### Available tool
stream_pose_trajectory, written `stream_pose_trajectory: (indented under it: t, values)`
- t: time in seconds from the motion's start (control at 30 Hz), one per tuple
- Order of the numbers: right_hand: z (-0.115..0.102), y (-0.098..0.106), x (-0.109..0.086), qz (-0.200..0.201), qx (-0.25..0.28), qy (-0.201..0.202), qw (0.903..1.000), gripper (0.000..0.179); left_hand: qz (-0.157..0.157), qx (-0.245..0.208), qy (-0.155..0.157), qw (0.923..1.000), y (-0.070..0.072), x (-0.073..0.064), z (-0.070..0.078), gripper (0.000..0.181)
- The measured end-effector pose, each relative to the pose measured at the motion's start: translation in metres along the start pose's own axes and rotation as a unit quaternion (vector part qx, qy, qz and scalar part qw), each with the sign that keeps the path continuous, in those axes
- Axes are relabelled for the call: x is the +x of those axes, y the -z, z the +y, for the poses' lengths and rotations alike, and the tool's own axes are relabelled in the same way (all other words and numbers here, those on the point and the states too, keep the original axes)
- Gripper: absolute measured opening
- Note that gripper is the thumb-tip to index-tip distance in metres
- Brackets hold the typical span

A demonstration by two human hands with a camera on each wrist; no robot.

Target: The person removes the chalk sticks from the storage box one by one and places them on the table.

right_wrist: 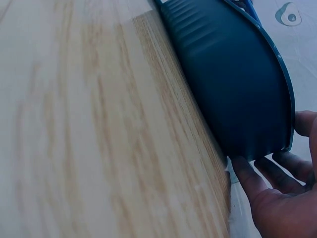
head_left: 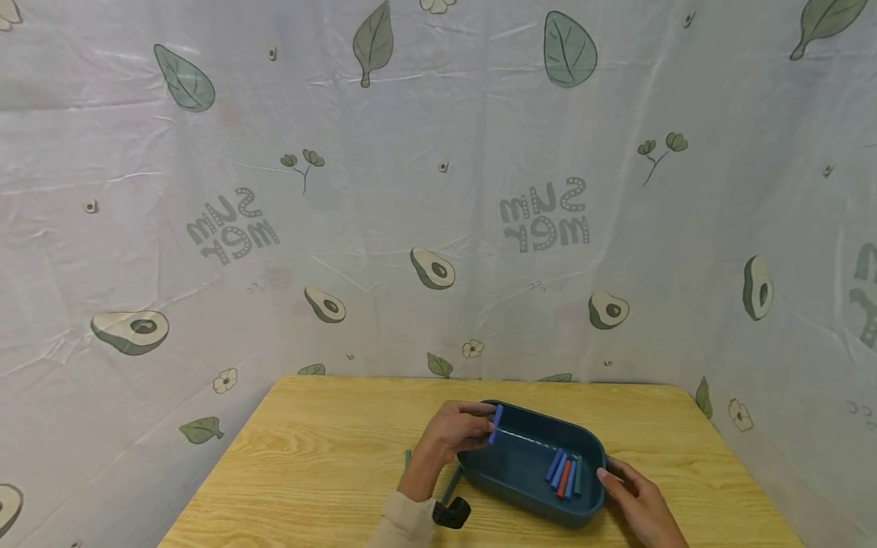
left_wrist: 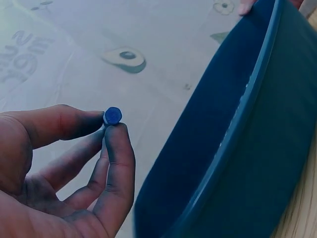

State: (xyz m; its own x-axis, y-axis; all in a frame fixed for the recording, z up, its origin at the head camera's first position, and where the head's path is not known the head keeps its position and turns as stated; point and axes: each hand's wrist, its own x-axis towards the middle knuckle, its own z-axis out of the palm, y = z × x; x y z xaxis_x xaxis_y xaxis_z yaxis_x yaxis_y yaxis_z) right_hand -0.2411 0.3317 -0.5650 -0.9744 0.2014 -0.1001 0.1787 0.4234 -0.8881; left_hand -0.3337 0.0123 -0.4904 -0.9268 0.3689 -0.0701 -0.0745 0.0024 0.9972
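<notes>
My left hand (head_left: 457,430) pinches a short blue stick (head_left: 496,424) between thumb and fingertips, above the left end of a dark blue-green oval tub (head_left: 527,498). In the left wrist view the end of the blue stick (left_wrist: 113,115) looks six-sided. Inside the tub, toward its right end, lie several short sticks side by side: blue ones (head_left: 555,466), a red one (head_left: 564,479) and a dark green one (head_left: 578,476). My right hand (head_left: 637,498) holds the tub's right end, thumb at the rim and fingers against the outer wall (right_wrist: 237,89).
On the wooden table (head_left: 301,457), a green stick (head_left: 407,459) shows beside the left forearm, partly hidden. Another green stick (head_left: 451,485) lies between the left wrist and the tub. A patterned curtain (head_left: 384,228) hangs behind the table.
</notes>
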Motion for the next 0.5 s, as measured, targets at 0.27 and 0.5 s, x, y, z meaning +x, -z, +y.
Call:
stream_pose_trajectory:
  t: [0.27,0.5]
  values:
    - [-0.001,0.001,-0.002,0.002,-0.010,0.000,0.9999,0.082,0.016,0.002,-0.007,0.9999,0.031,-0.012,-0.006,0.043]
    - [0.000,-0.001,-0.004,0.006,-0.009,0.001,0.9999,0.081,0.025,0.005,-0.012,0.9996,0.058,-0.023,-0.015,0.045]
